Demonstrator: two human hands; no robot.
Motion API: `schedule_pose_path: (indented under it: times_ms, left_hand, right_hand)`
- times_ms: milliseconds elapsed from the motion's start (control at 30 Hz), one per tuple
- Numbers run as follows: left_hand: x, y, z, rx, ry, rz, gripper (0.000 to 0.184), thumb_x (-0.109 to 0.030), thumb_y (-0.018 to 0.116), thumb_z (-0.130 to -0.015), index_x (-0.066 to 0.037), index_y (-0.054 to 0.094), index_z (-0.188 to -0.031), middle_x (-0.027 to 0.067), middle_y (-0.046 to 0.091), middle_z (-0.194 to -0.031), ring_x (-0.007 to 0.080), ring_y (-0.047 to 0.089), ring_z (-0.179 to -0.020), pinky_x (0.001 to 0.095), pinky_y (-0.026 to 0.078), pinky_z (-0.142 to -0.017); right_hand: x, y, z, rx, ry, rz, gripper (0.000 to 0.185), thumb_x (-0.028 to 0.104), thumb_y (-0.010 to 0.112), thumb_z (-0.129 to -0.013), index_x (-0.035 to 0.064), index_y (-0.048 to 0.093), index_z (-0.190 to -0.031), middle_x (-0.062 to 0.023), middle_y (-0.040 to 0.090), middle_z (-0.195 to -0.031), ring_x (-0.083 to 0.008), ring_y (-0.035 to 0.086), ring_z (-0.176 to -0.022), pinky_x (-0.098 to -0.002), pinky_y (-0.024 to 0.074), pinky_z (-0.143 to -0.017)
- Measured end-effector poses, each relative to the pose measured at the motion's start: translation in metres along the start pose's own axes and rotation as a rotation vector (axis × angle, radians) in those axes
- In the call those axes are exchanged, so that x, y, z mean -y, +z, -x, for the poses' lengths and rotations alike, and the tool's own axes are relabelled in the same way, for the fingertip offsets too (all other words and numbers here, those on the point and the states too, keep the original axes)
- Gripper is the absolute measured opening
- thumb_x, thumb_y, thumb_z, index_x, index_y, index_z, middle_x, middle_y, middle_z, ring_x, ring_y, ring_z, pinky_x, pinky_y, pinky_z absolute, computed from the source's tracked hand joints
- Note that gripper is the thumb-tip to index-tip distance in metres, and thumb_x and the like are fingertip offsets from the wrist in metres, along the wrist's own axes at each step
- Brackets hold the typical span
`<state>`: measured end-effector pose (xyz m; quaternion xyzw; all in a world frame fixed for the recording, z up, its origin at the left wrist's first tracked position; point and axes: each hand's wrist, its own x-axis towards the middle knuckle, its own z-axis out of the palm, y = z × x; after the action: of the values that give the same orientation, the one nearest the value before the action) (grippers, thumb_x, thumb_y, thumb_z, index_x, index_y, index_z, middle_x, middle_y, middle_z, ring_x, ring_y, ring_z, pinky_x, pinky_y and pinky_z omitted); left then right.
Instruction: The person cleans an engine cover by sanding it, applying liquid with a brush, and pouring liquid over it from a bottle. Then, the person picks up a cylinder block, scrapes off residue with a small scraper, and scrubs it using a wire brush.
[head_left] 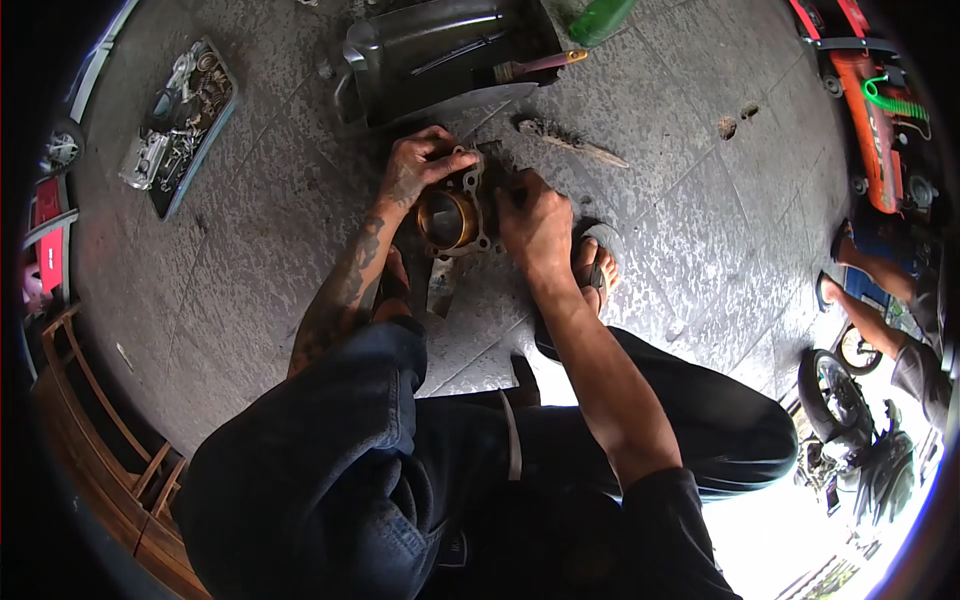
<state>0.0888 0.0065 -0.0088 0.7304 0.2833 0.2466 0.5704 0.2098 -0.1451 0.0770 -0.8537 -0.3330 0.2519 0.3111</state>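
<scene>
An engine cylinder point(480, 222) sits on the floor between my feet, its round bore facing up with a golden-brown inner wall. My left hand point(420, 165) grips its far left corner, thumb laid along the top flange. Close against the cylinder's right side is my right hand point(537, 222), its fingers curled in a pinch. Whatever those fingers hold is hidden by the hand. A flat greyish strip point(440, 288) sticks out from beneath the near side of the cylinder.
Beyond my hands stands a dark metal pan point(400, 95) with a paintbrush point(530, 67) across it. A wire brush point(570, 143) lies nearby. A parts tray point(185, 125) is at left, a red floor jack point(868, 130) at right. Another person's legs point(870, 310) and a motorcycle point(850, 420) are at right.
</scene>
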Motion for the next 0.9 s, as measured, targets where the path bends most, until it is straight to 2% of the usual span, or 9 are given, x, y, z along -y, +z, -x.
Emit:
schedule_pose_path:
  times_ms: [67, 167, 233, 300, 433, 500, 600, 767, 900]
  left_hand:
    - [0.005, -0.002, 0.005, -0.014, -0.01, 0.043, 0.021, -0.019, 0.082, -0.077, 0.0, 0.074, -0.083, 0.0003, 0.063, -0.08, 0.0092, 0.062, -0.076, 0.0255, 0.049, -0.067]
    - [0.001, 0.0, 0.002, 0.007, -0.007, 0.034, 0.02, -0.017, 0.082, -0.077, 0.0, 0.074, -0.084, 0.0005, 0.064, -0.081, 0.0086, 0.062, -0.077, 0.0252, 0.049, -0.068]
    - [0.001, -0.003, 0.002, 0.019, 0.002, -0.026, 0.02, -0.017, 0.082, -0.077, 0.0, 0.073, -0.085, 0.0006, 0.064, -0.082, 0.0083, 0.062, -0.078, 0.025, 0.049, -0.068]
    - [0.003, -0.003, 0.002, 0.019, -0.056, 0.031, 0.02, -0.016, 0.082, -0.076, 0.0, 0.074, -0.086, 0.0006, 0.064, -0.083, 0.0086, 0.062, -0.077, 0.0249, 0.049, -0.068]
    - [0.001, -0.002, -0.003, -0.004, 0.023, -0.034, 0.021, -0.017, 0.082, -0.076, 0.0, 0.074, -0.087, 0.0006, 0.065, -0.085, 0.009, 0.063, -0.077, 0.0247, 0.049, -0.068]
    - [-0.003, 0.0, 0.0, 0.022, -0.055, -0.001, 0.022, -0.018, 0.083, -0.076, -0.001, 0.075, -0.088, 0.0009, 0.065, -0.083, 0.0093, 0.062, -0.076, 0.0259, 0.049, -0.068]
    - [0.003, 0.001, 0.001, -0.012, -0.039, 0.024, 0.024, -0.023, 0.083, -0.075, -0.003, 0.076, -0.086, 0.0014, 0.065, -0.083, 0.01, 0.062, -0.075, 0.0277, 0.049, -0.068]
    - [-0.012, 0.002, -0.001, 0.012, -0.039, -0.041, 0.027, -0.028, 0.083, -0.074, -0.003, 0.076, -0.084, 0.0024, 0.065, -0.081, 0.0111, 0.061, -0.073, 0.0272, 0.049, -0.067]
    - [-0.004, 0.003, 0.002, 0.008, -0.058, 0.018, 0.027, -0.029, 0.083, -0.074, -0.004, 0.077, -0.084, 0.0024, 0.065, -0.079, 0.0107, 0.062, -0.074, 0.0269, 0.049, -0.067]
  right_hand:
    - [0.003, -0.001, 0.005, 0.014, -0.18, -0.083, 0.021, 0.018, 0.068, -0.084, 0.0013, 0.067, -0.097, -0.0233, 0.069, -0.082, -0.0391, 0.069, -0.083, -0.0427, 0.0544, -0.074]
    - [-0.002, -0.003, -0.002, 0.044, -0.022, -0.007, 0.018, 0.02, 0.064, -0.085, 0.0034, 0.064, -0.093, -0.0241, 0.068, -0.086, -0.0433, 0.066, -0.087, -0.0497, 0.0521, -0.078]
    - [0.006, -0.003, 0.002, 0.021, -0.008, 0.07, 0.02, 0.022, 0.063, -0.086, 0.0039, 0.063, -0.094, -0.0241, 0.068, -0.086, -0.0443, 0.065, -0.086, -0.0505, 0.0519, -0.079]
    - [0.013, -0.007, 0.007, 0.045, -0.154, -0.005, 0.021, 0.018, 0.067, -0.084, 0.0024, 0.066, -0.098, -0.0233, 0.068, -0.086, -0.0414, 0.067, -0.086, -0.0451, 0.0533, -0.076]
    - [0.006, -0.012, -0.012, 0.067, -0.044, 0.034, 0.022, 0.02, 0.069, -0.081, 0.0031, 0.069, -0.095, -0.0218, 0.069, -0.086, -0.0382, 0.068, -0.085, -0.0431, 0.0539, -0.076]
    - [0.009, -0.009, -0.008, 0.104, 0.0, 0.053, 0.024, 0.021, 0.069, -0.08, 0.0026, 0.069, -0.095, -0.021, 0.07, -0.086, -0.0364, 0.069, -0.085, -0.0418, 0.0543, -0.077]
    - [0.005, -0.008, -0.009, 0.077, -0.024, 0.001, 0.025, 0.021, 0.069, -0.079, 0.002, 0.07, -0.095, -0.0206, 0.07, -0.085, -0.0352, 0.07, -0.085, -0.0405, 0.0548, -0.077]
    - [-0.01, -0.009, -0.003, 0.069, 0.109, -0.057, 0.023, 0.021, 0.069, -0.079, 0.0018, 0.071, -0.092, -0.0201, 0.071, -0.084, -0.0329, 0.071, -0.082, -0.0383, 0.0553, -0.076]
    - [-0.004, 0.001, 0.0, -0.032, -0.032, -0.076, 0.021, 0.02, 0.069, -0.08, 0.0017, 0.071, -0.091, -0.0193, 0.071, -0.084, -0.0317, 0.072, -0.081, -0.0375, 0.0554, -0.075]
